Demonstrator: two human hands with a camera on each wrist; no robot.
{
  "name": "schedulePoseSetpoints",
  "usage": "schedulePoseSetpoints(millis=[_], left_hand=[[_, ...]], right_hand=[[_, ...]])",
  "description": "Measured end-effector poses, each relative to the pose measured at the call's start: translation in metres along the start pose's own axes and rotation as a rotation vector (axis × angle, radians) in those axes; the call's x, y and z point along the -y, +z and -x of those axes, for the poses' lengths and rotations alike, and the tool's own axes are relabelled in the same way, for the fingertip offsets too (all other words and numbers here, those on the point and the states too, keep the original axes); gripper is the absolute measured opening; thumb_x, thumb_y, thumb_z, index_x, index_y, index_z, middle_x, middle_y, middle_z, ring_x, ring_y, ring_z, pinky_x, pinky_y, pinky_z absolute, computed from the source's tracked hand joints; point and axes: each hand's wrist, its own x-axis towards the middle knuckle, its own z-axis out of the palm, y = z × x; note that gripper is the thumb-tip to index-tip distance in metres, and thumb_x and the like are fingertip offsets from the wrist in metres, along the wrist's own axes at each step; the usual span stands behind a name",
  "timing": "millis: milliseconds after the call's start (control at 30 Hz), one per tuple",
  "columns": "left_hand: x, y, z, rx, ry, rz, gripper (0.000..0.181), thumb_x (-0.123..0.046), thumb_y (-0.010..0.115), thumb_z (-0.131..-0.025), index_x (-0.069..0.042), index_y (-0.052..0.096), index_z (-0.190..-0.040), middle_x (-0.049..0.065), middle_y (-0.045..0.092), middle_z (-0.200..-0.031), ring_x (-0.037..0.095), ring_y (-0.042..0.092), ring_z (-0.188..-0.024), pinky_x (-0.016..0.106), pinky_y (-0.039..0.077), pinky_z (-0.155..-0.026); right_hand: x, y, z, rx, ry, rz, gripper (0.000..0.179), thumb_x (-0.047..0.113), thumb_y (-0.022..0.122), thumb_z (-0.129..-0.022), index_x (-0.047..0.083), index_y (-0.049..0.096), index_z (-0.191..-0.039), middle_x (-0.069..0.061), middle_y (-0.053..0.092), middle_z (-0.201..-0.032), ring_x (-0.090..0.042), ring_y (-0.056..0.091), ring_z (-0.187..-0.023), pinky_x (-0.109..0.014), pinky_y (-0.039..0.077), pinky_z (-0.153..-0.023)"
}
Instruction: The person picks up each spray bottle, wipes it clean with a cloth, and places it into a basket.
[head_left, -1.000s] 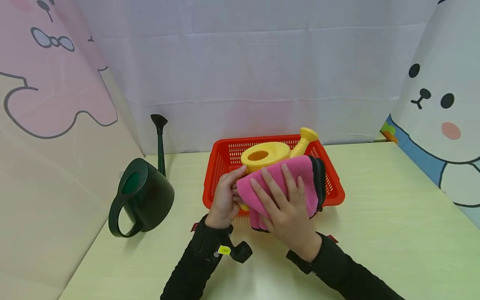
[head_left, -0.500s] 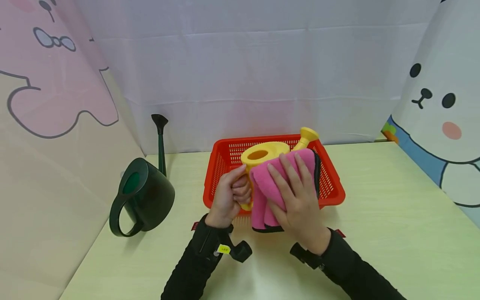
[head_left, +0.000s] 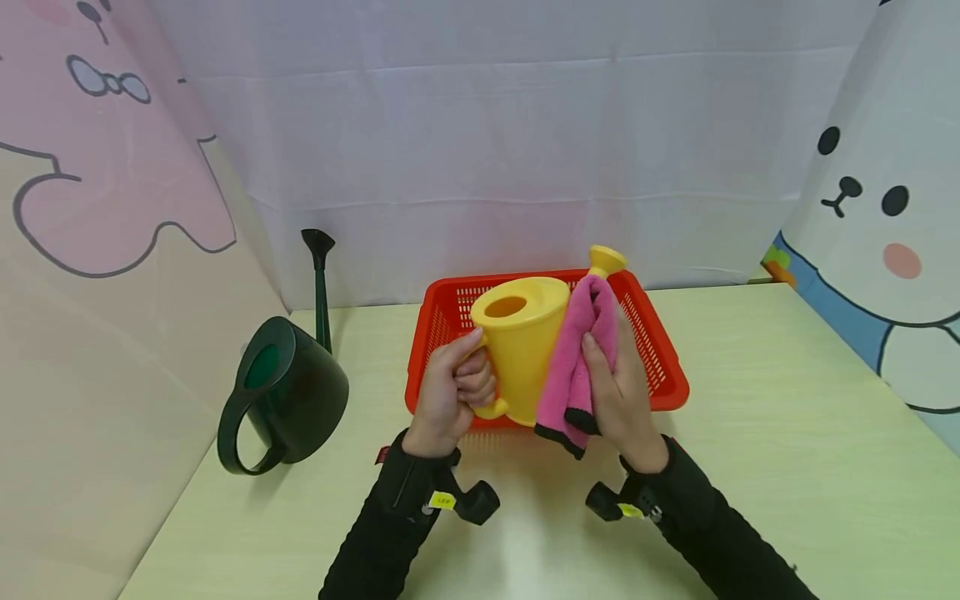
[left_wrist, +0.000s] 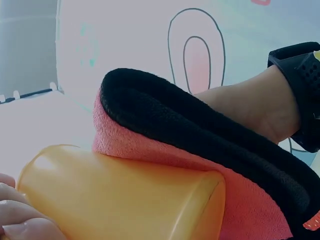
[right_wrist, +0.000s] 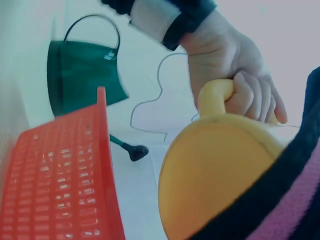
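A yellow watering can [head_left: 525,354] is held upright above the front of the red basket. My left hand [head_left: 453,392] grips its handle, fingers curled round it, as the right wrist view also shows. On the can's right side lies a folded pink cloth [head_left: 573,367] with black edging. My right hand [head_left: 622,392] holds this cloth against the can near the spout, thumb on the near side; its other fingers are mostly hidden behind the cloth. In the left wrist view, the cloth [left_wrist: 165,145] presses along the yellow can body [left_wrist: 125,190].
The red plastic basket [head_left: 431,350] stands behind and below the can, near the white back curtain [head_left: 480,150]. To the left, a dark green watering can [head_left: 300,400] stands on the pale table [head_left: 750,433], its long spout pointing toward the back.
The cloth and right hand have shifted from the can's front to its right side by the spout. The can has come slightly up and left, with the left hand still on its handle.
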Motion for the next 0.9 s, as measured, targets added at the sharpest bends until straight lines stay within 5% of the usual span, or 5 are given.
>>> schedulePoseSetpoints(millis=[167, 433, 533, 767, 900], left_hand=[[-0.001, -0.001, 0.0, -0.02, -0.003, -0.008, 0.048, -0.02, 0.03, -0.098, -0.018, 0.028, -0.051, -0.011, 0.031, -0.043, 0.005, 0.028, -0.035, 0.018, 0.022, -0.04], [-0.001, -0.001, 0.001, 0.0, 0.021, 0.001, 0.047, -0.019, 0.028, -0.098, -0.018, 0.027, -0.051, -0.01, 0.027, -0.043, 0.005, 0.024, -0.035, 0.022, 0.014, -0.041], [0.0, 0.0, 0.0, 0.006, 0.014, 0.01, 0.047, -0.019, 0.028, -0.098, -0.018, 0.027, -0.051, -0.009, 0.025, -0.044, 0.005, 0.023, -0.036, 0.023, 0.013, -0.041], [0.006, 0.003, -0.002, -0.006, -0.018, -0.001, 0.046, -0.02, 0.031, -0.097, -0.019, 0.031, -0.052, -0.012, 0.028, -0.044, 0.001, 0.026, -0.036, 0.018, 0.017, -0.04], [0.008, 0.004, -0.002, -0.056, -0.031, -0.013, 0.044, -0.022, 0.035, -0.096, -0.02, 0.04, -0.053, -0.013, 0.032, -0.045, 0.001, 0.03, -0.037, 0.013, 0.025, -0.039]], right_hand=[[0.002, 0.004, 0.004, 0.027, 0.051, -0.018, 0.056, 0.004, 0.041, -0.093, 0.014, 0.021, -0.145, -0.002, 0.04, -0.129, -0.01, 0.044, -0.112, -0.011, 0.04, -0.093], [0.007, 0.012, 0.014, 0.021, -0.102, 0.143, 0.064, 0.0, 0.05, -0.085, 0.007, 0.023, -0.143, -0.016, 0.038, -0.129, -0.012, 0.041, -0.116, -0.012, 0.041, -0.092], [0.008, 0.014, 0.017, -0.013, -0.206, 0.258, 0.058, 0.015, 0.049, -0.091, 0.003, 0.024, -0.142, -0.018, 0.037, -0.135, -0.019, 0.037, -0.124, -0.016, 0.034, -0.102], [0.003, 0.027, 0.025, -0.119, -0.636, 0.643, 0.053, 0.037, 0.041, -0.095, 0.01, 0.036, -0.141, -0.01, 0.03, -0.149, -0.038, 0.024, -0.136, -0.047, 0.015, -0.113], [0.003, 0.034, 0.031, -0.05, -0.713, 0.735, 0.054, 0.039, 0.042, -0.094, 0.013, 0.036, -0.141, -0.006, 0.028, -0.15, -0.039, 0.02, -0.138, -0.051, 0.008, -0.113]])
